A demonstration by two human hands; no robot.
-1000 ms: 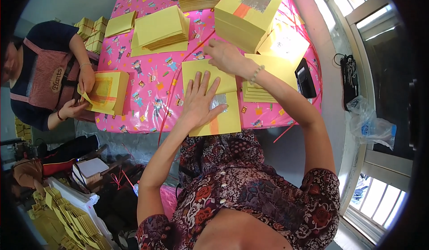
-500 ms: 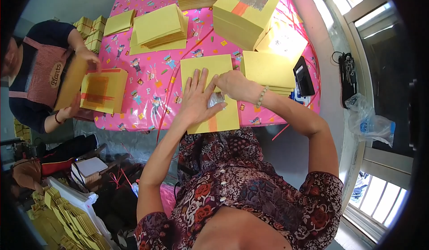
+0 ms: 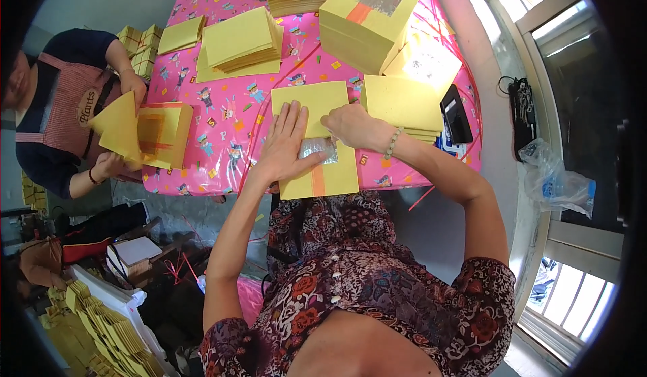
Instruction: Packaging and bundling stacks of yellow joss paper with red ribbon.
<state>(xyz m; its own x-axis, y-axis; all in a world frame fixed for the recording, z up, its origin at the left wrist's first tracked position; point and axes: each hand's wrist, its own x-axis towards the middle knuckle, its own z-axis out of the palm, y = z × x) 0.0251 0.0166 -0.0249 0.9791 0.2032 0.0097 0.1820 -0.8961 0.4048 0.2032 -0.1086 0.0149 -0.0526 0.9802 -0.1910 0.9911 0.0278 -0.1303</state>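
Note:
A yellow paper sheet [image 3: 325, 101] lies at the table's near edge in front of me. Its lower part bears a silver foil patch [image 3: 319, 150] and an orange stripe, and a plain yellow layer borders the foil above. My left hand [image 3: 286, 142] rests flat on the left side of the sheet, fingers out and thumb on the foil. On the sheet's right side, my right hand [image 3: 352, 125] is curled with its knuckles up; whatever its fingers hold, if anything, is hidden. A yellow paper stack [image 3: 404, 101] sits just right of that hand.
Taller yellow paper stacks [image 3: 367, 23] stand farther back on the pink patterned tablecloth [image 3: 222, 107]. A black phone-like device [image 3: 458, 115] lies at the right edge. At left, a co-worker in a striped apron [image 3: 67, 97] handles a yellow sheet [image 3: 118, 131] beside another stack [image 3: 168, 134].
My left hand has slid left, away from my right hand, uncovering more foil. My right hand has barely shifted. The co-worker's sheet has moved rightward and now looks bent.

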